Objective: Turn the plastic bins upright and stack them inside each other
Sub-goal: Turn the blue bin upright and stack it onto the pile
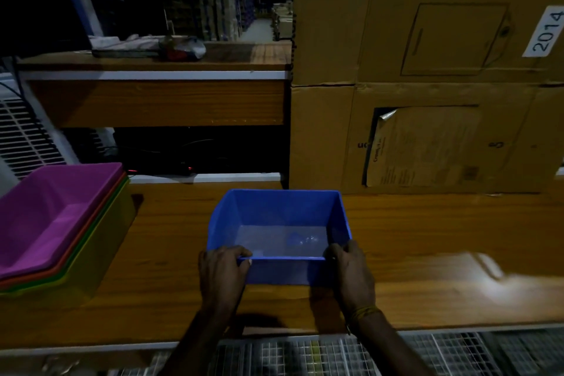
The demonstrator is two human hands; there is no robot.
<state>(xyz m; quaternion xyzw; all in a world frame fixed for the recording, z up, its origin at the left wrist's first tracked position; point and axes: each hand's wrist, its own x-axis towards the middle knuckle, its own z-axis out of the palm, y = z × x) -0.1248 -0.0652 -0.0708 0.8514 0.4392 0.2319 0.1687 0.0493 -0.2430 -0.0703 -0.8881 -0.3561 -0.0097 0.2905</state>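
Observation:
A blue plastic bin (280,214) stands upright in the middle of the wooden table, its open top facing up. My left hand (221,272) grips the near-left corner of its rim, fingers curled over the edge. My right hand (351,268) grips the near-right corner the same way. At the left edge of the table sits a stack of nested upright bins (58,223): a purple one on top, with orange and green rims showing beneath it.
Large cardboard boxes (427,85) rise behind the table at the right. A wooden shelf (158,101) with a cloth and small items stands behind at the left. A wire grid (335,354) runs below the table's near edge. The wooden table (427,253) extends to the right.

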